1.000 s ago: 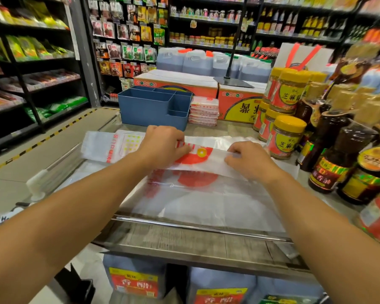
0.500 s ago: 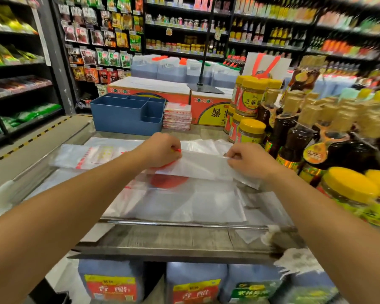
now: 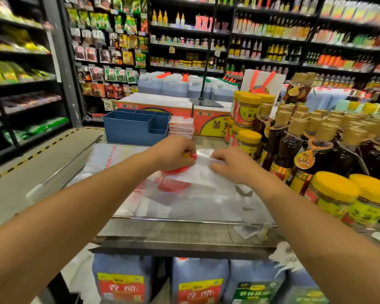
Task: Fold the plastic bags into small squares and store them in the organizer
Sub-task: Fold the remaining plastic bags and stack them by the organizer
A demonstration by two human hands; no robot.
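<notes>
A white plastic bag (image 3: pixel 198 172) with red print lies partly folded on the wooden display table (image 3: pixel 184 235), on top of other flat clear bags (image 3: pixel 184 200). My left hand (image 3: pixel 173 153) pinches the bag's far folded edge at its red print. My right hand (image 3: pixel 230 165) holds the same edge a short way to the right, fingers curled over it. The blue organizer (image 3: pixel 130 130) with several compartments stands at the far left of the table. A stack of folded bag squares (image 3: pixel 181 127) sits right beside it.
Yellow-lidded jars (image 3: pixel 248 141) and dark sauce bottles (image 3: pixel 287 148) crowd the table's right side, close to my right arm. Orange cartons (image 3: pixel 211 126) stand behind the organizer. A metal rail (image 3: pixel 184 220) runs along the table's near edge. Store shelves surround the area.
Both hands have come closer together along the bag's folded edge, the right one sliding left. The camera view has tilted up and the bag's fold now looks narrower.
</notes>
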